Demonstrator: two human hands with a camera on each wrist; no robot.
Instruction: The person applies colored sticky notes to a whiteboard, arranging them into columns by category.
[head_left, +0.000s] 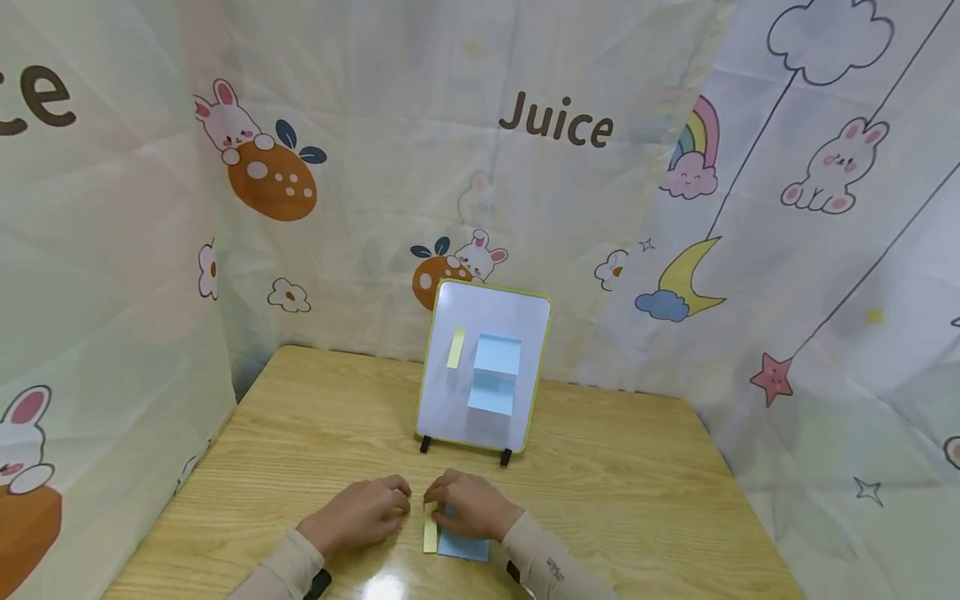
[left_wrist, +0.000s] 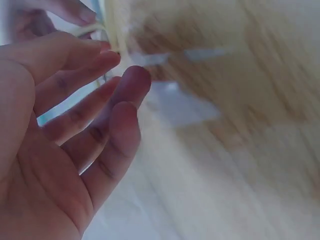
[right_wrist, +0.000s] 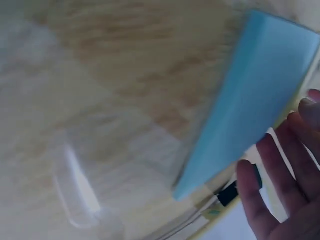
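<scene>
Right grip [head_left: 471, 506] on pale-blue pad [head_left: 463, 546]

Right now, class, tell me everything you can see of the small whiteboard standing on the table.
The whiteboard is a white rectangle with rounded corners and a thin yellow-green rim, propped leaning back on two small black feet on the wooden table, near the curtain. Stuck on its face are a narrow yellow note and two blue notes, one above the other. Neither hand touches it.
</scene>
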